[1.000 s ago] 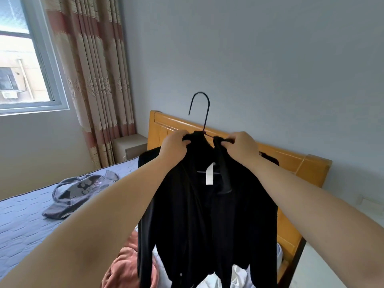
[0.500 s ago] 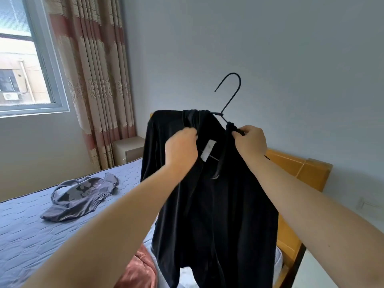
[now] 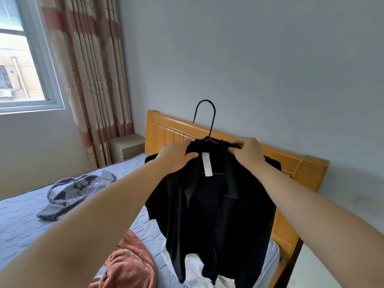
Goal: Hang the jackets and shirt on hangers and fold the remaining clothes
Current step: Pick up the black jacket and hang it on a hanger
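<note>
A black jacket (image 3: 216, 215) hangs on a black wire hanger (image 3: 208, 115), held up over the bed. Its hook stands upright in front of the headboard, and a white label shows at the collar. My left hand (image 3: 176, 155) grips the left side of the collar. My right hand (image 3: 247, 151) pinches the right side of the collar at the hanger's shoulder. A grey patterned garment (image 3: 70, 191) lies crumpled on the mattress to the left. A pink garment (image 3: 128, 267) lies at the near edge, and a white garment (image 3: 197, 271) lies under the jacket's hem.
The bed (image 3: 25, 221) has a blue quilted mattress and an orange wooden headboard (image 3: 172, 129) against the grey wall. A small bedside cabinet (image 3: 128, 146) stands left of the headboard, beside striped curtains (image 3: 93, 69) and a window (image 3: 18, 59).
The jacket and hanger have come down from a raised, tilted position to hang lower in front of the headboard, with the hook upright again. Both hands kept their hold on the collar.
</note>
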Demonstrator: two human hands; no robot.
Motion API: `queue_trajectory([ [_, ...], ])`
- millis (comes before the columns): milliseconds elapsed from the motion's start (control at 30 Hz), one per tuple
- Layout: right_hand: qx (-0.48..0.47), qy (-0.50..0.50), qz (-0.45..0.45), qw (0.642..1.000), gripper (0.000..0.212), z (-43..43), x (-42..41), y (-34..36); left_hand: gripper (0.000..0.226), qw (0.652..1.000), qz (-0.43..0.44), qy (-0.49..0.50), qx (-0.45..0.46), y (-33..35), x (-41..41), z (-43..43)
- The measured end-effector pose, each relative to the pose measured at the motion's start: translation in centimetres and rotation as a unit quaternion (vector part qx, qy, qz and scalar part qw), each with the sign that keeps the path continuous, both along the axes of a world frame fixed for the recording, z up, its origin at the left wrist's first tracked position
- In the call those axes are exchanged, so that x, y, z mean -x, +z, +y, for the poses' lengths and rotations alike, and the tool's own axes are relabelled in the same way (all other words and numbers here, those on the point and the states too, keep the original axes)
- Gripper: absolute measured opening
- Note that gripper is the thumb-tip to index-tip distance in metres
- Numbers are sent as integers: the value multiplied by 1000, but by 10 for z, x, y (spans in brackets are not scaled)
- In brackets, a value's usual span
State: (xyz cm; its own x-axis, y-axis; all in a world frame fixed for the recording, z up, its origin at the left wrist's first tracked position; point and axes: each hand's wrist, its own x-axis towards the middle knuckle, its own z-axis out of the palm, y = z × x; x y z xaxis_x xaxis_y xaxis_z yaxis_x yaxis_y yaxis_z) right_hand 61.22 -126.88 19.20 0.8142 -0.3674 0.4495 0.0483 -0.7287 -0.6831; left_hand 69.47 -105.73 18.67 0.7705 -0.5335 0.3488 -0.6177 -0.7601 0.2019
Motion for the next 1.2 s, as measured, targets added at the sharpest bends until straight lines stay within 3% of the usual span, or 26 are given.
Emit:
queue_trajectory([
  [67,-6,14,-9,1000,15,-1,1,0,40,998,58,2,21,0,-4,-1],
  [167,22,-1,-37,999,22,0,2,1,33,993,45,12,108,-2,-4,-5],
  [300,75,-102,-131,983,23,-2,1,4,29,979,32,31,197,7,-2,-15],
  [367,84,-107,-36,990,32,0,1,2,27,975,29,35,219,9,-2,-19],
  [433,126,-90,74,985,19,0,0,-2,28,972,24,42,228,10,-1,-22],
  [467,138,-92,88,982,11,0,1,-1,30,973,24,45,227,9,-2,-22],
  [533,113,-114,28,987,9,0,4,12,31,974,25,50,221,6,-1,-23],
  [633,38,-140,-171,975,13,9,15,38,28,978,12,69,195,4,1,-24],
  [667,63,-129,-203,969,14,15,21,41,27,978,10,78,192,4,1,-24],
  [700,119,-101,-175,972,15,18,24,39,25,976,13,84,199,5,1,-24],
  [733,193,-59,-91,975,14,20,25,32,23,972,20,87,216,6,1,-24],
  [800,290,32,153,944,14,19,25,8,14,961,35,77,264,10,1,-23],
  [833,292,49,205,933,12,15,24,-1,12,957,40,65,280,11,1,-22],
  [867,268,42,178,946,9,11,23,-3,12,956,45,54,284,12,1,-21],
  [933,208,-23,-3,978,12,4,22,8,11,959,53,37,276,16,2,-21],
  [1000,196,-44,-113,973,17,1,18,24,16,963,57,20,264,19,2,-22],
  [1067,178,8,-48,983,24,4,15,36,21,967,58,4,249,21,4,-24],
  [1133,133,46,36,989,19,11,13,37,19,970,59,-9,235,21,7,-25],
  [1200,80,43,31,995,24,13,13,35,14,974,56,-24,219,21,10,-26],
])
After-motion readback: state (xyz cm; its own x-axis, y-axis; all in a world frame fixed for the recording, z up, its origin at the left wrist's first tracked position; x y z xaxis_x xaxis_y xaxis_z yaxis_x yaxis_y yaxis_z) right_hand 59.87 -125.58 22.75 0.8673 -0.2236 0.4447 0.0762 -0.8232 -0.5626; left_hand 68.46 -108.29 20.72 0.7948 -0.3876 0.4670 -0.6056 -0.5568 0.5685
